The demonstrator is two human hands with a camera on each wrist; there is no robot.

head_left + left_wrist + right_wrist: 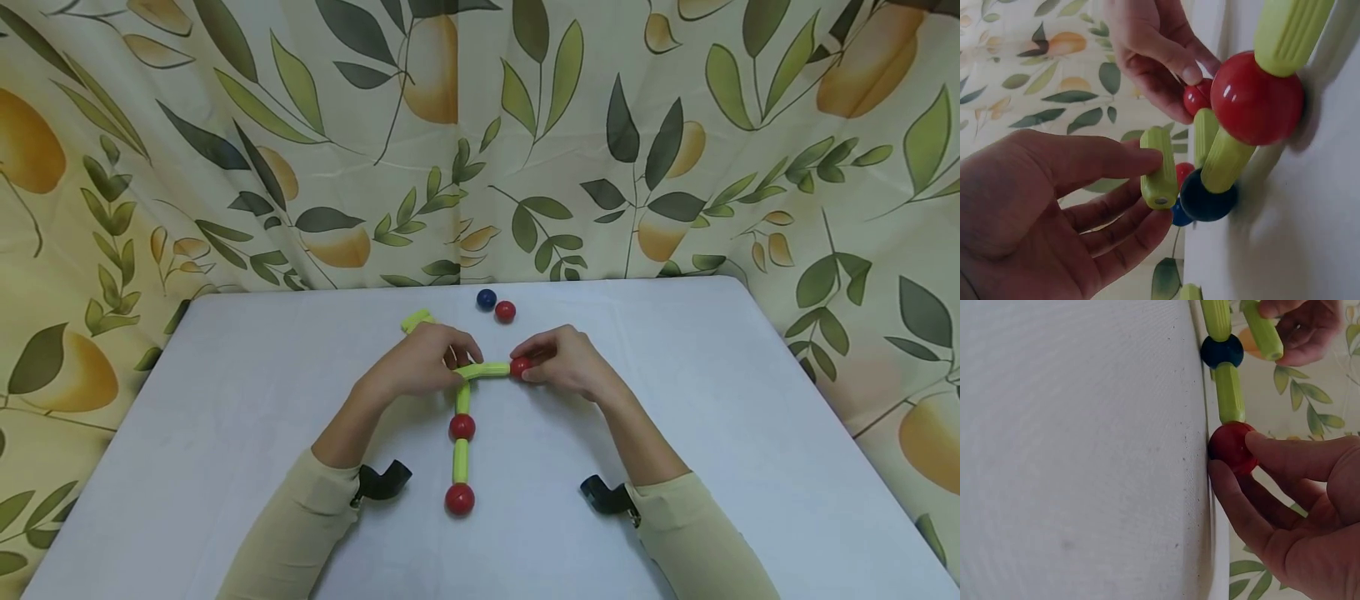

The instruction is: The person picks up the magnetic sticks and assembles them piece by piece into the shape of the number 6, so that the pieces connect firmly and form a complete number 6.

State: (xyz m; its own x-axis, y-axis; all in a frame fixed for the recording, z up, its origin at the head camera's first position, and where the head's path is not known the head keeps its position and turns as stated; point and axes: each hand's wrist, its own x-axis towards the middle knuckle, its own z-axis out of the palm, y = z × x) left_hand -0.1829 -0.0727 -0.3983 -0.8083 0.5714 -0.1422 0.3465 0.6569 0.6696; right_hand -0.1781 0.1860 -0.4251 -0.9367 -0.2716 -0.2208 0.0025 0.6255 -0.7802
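The nearest glossy red ball (460,500) ends a chain of ribbed yellow-green plastic rods (461,461) and balls on the white cloth, reaching a dark blue ball (1209,203). Beside it, the left hand (427,362) pinches a loose yellow-green rod (1168,169); the right hand (566,362) grips the side rod's red end ball (1230,449). Steadying that ball and squaring the rod to the blue one should avoid twisting. Farther off lie a blue ball (487,300) and a red ball (506,312).
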